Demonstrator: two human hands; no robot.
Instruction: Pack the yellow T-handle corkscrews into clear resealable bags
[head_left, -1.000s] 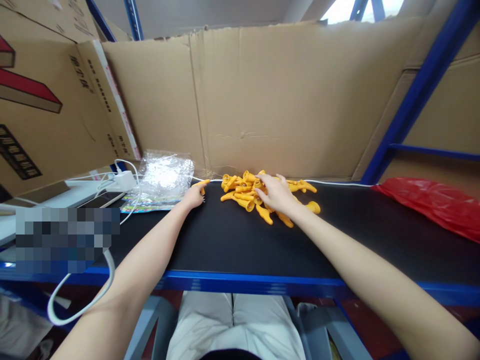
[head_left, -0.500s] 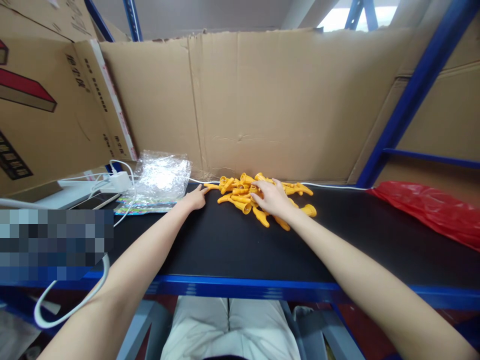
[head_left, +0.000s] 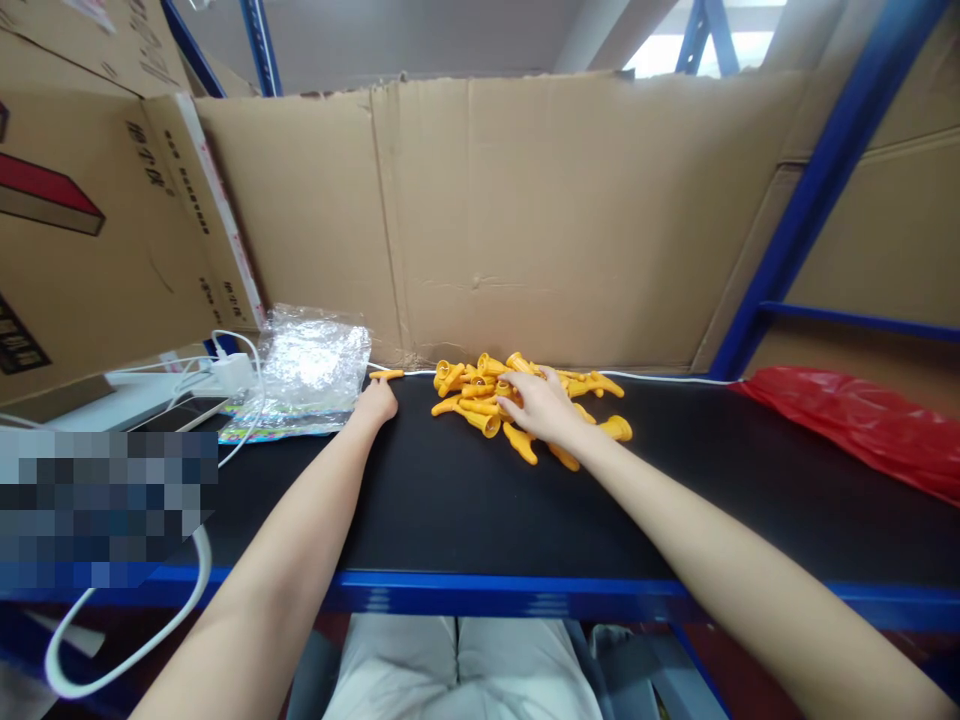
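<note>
A heap of yellow plastic pieces [head_left: 480, 405], several with a hollow flared end and a bent tapering body, lies on the black tabletop [head_left: 465, 510] by the cardboard wall. My right hand [head_left: 544, 405] rests over the heap, its thumb and fingers apart and touching pieces; part of the heap is hidden under it. Left of the heap, my left hand [head_left: 377, 402] is closed on one slim yellow plastic piece [head_left: 387, 374], which sticks out sideways beyond the fingertips. Clear plastic wrap [head_left: 311, 350] over a colourful printed sheet [head_left: 289, 424] lies beside that hand.
Cardboard [head_left: 555, 220] stands along the back. A white charger [head_left: 234, 373] with cables and a phone [head_left: 180, 414] sit at the left; a loose white cable [head_left: 202, 560] hangs near my left forearm. A red plastic bag [head_left: 847, 420] lies at the right.
My left hand has moved slightly left, away from the heap, with a yellow piece now in its fingers; before, that piece lay at the heap's left end. My right hand stays over the heap.
</note>
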